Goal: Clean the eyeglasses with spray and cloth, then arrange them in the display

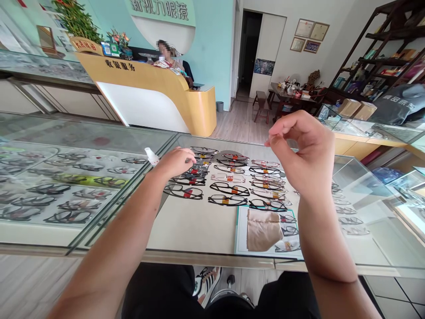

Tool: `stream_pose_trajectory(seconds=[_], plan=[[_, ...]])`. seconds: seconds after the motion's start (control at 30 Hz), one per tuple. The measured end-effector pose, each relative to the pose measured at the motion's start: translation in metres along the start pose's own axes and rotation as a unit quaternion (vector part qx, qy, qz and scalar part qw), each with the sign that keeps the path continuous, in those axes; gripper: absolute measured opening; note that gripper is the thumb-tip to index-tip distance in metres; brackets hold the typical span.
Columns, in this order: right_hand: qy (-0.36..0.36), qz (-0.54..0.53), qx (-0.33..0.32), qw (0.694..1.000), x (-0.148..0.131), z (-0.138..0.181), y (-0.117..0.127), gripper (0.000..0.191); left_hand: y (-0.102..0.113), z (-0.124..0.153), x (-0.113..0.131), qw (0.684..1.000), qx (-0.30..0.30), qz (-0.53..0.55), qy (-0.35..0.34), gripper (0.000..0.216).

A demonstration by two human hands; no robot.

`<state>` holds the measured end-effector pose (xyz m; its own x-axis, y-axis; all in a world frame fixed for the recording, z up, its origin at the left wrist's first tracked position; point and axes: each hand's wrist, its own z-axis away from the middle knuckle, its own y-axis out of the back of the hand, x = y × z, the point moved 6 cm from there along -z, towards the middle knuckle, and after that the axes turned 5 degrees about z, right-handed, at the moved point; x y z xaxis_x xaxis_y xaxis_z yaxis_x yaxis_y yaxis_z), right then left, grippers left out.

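My left hand is over the glass showcase, beside the upper left of the spectacle rows. Its fingers are loosely bent and a little apart, and nothing shows in them. A small white bottle stands just behind its wrist. Raised above the right side of the rows, my right hand has thumb and forefinger pinched together. Whatever is between those fingertips, if anything, is too small to make out. Below lie several spectacles with coloured tags. A beige cloth rests on a teal-edged sheet near the front edge.
Another showcase with spectacles adjoins on the left. Across the room, a person sits behind a wooden counter. A dark table with stools stands at the back, and a shelf at the right.
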<state>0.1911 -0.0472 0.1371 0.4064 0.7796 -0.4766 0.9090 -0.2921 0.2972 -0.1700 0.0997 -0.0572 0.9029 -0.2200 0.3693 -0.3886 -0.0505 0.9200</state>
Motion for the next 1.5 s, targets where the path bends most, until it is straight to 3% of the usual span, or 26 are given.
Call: stream_pose_trajectory(seconds=[0.47, 0.63, 0.73, 0.93, 1.2, 1.27, 1.33, 1.5], plan=[[0.015, 0.019, -0.011, 1.000, -0.007, 0.000, 0.000, 0.016, -0.018, -0.006, -0.010, 1.000, 0.004, -0.018, -0.018, 0.036], [0.020, 0.041, -0.007, 0.999, -0.007, 0.000, 0.000, 0.016, -0.012, -0.005, -0.003, 0.999, 0.014, -0.024, -0.023, 0.038], [0.017, 0.052, -0.006, 0.998, -0.004, -0.001, 0.000, 0.015, 0.002, -0.002, 0.008, 0.998, 0.044, -0.014, -0.031, 0.039], [-0.016, 0.035, -0.058, 0.998, 0.005, 0.001, -0.014, 0.017, 0.041, 0.014, 0.048, 0.965, 0.183, 0.172, -0.076, 0.033], [-0.117, 0.083, -0.252, 0.957, 0.027, 0.018, -0.074, 0.013, 0.044, 0.044, 0.114, 0.855, 0.200, 0.458, -0.137, 0.025], [-0.131, 0.081, -0.251, 0.956, 0.029, 0.018, -0.079, 0.016, 0.049, 0.054, 0.137, 0.832, 0.203, 0.489, -0.168, 0.026], [-0.124, 0.060, -0.225, 0.965, 0.026, 0.015, -0.075, 0.016, 0.059, 0.062, 0.162, 0.827, 0.207, 0.485, -0.194, 0.028], [-0.100, 0.003, -0.092, 0.991, 0.009, 0.005, -0.036, 0.016, 0.096, 0.077, 0.228, 0.825, 0.245, 0.418, -0.291, 0.030]])
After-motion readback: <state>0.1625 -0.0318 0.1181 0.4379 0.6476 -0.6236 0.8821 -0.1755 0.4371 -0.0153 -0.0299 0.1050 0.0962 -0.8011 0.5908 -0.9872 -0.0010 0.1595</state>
